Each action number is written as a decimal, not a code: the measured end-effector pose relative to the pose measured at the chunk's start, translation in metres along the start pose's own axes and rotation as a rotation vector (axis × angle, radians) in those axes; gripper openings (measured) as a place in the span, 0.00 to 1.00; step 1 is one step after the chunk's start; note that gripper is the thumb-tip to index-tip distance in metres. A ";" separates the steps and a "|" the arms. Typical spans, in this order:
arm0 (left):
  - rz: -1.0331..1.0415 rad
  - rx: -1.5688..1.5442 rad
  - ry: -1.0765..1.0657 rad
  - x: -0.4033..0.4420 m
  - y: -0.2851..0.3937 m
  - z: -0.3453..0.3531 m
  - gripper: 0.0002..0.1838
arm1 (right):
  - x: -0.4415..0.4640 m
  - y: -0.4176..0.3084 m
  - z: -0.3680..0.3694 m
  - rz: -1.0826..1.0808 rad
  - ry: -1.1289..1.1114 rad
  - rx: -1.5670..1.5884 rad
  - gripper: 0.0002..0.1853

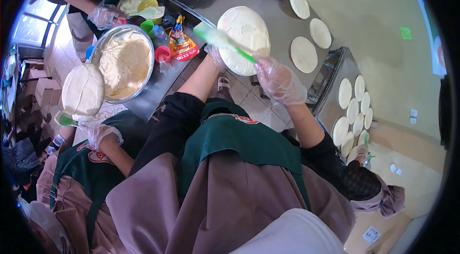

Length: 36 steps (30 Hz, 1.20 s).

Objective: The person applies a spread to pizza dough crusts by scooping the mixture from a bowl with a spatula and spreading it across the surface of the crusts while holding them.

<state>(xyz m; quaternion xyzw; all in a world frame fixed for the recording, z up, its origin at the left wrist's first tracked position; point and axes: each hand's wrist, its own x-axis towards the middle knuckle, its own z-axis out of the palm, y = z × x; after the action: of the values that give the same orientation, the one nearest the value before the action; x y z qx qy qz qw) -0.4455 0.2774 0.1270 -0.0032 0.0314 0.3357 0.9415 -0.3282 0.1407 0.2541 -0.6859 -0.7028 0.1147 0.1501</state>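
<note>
My left hand, in a clear plastic glove, supports a round flat base coated with pale cream. Most of its fingers are hidden behind the base. The gloved right hand is closed round the green handle of a spatula. Its pale green blade lies across the left side of the base and is blurred by motion. To the left, a large metal bowl holds a mound of cream.
At left a co-worker's gloved hand has a spatula beside another coated base. Another person's hand is above the bowl. Coated rounds lie on the metal table; several more lie at right. A yellow-red pouch stands near cups.
</note>
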 end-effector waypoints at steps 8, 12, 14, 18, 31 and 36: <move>-0.045 0.009 -0.100 0.013 -0.024 -0.031 0.23 | -0.021 0.020 -0.010 0.145 0.311 0.157 0.11; -0.143 -0.161 -0.235 0.004 -0.034 -0.012 0.27 | -0.053 0.010 0.004 0.298 0.185 0.143 0.07; -0.159 -0.090 -0.189 0.014 -0.039 -0.017 0.30 | -0.072 0.007 0.017 0.205 0.187 0.128 0.07; 0.006 0.297 0.068 0.019 -0.062 0.002 0.42 | -0.089 0.008 0.009 -0.065 0.242 0.156 0.08; -0.202 -0.057 -0.787 0.082 -0.138 -0.004 0.29 | -0.118 0.087 -0.050 -0.065 0.144 0.048 0.09; -0.197 0.032 -0.212 0.069 -0.169 0.012 0.29 | -0.126 0.114 -0.093 0.172 0.193 0.096 0.07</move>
<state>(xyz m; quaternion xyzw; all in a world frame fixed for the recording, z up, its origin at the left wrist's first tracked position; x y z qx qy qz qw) -0.2847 0.1907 0.1321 0.0442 -0.0635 0.2394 0.9678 -0.1861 0.0145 0.2922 -0.7435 -0.6173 0.0940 0.2393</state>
